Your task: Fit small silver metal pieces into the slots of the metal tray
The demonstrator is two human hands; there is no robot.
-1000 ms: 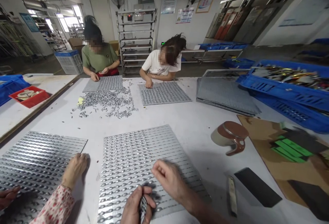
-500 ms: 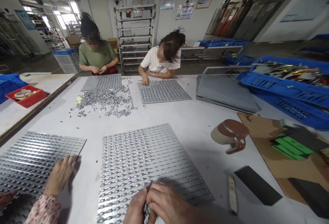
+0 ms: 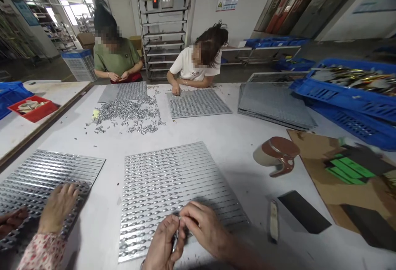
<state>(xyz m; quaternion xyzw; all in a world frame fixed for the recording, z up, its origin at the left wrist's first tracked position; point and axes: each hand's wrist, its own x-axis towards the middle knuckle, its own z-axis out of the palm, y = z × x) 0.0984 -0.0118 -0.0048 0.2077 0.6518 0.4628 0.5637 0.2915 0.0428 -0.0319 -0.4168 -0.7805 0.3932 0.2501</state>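
Note:
In front of me lies a grey metal plate (image 3: 161,183) with rows of grooves. Small silver oval pieces (image 3: 139,212) fill the rows on its left side, while the right side shows bare grooves. Over the near edge of the plate, my left hand (image 3: 165,243) is closed around a few silver oval pieces (image 3: 175,241), mostly hidden by the fingers. My right hand (image 3: 206,226) is closed in a pinch, its fingertips meeting the left thumb and forefinger. What sits between those fingertips is too small to make out.
At left, a co-worker's hand (image 3: 58,204) rests on another filled plate (image 3: 83,166). Two people sit opposite with plates beside a pile of oval pieces (image 3: 130,111). On the right are a brown mug (image 3: 280,150), a knife (image 3: 273,220), dark sheets (image 3: 305,212), cardboard (image 3: 312,154) and blue crates (image 3: 355,92).
My hands have risen slightly off the plate, and the right one has shifted from over the left to fingertip contact. The co-worker's hand at left has moved left.

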